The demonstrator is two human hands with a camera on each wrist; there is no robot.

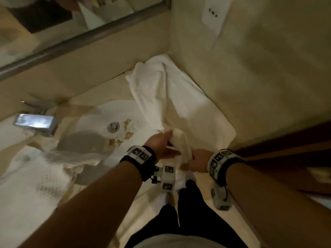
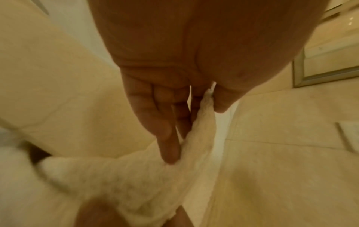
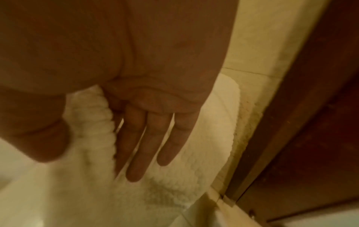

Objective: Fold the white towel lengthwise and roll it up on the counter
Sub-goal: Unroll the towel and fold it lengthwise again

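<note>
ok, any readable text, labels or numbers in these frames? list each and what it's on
No readable text in any view.
Black-and-white square marker tags on the wrist bands: patterns only, no letters or numbers.
White wall outlet plate: no marking legible.
White terry towel: no label visible.

Dim, warm-yellow indoor light, with soft and blurry pictures in all three views.

The head view is dark at its lower corners, and its straight lines bend toward the edges; the mirror is smeared by motion blur, and the tap throws a bright glare patch. The white towel is the brightest surface and casts soft shadows in its folds. Both wrist views are grainy, with the palms close, dark and out of focus.
</note>
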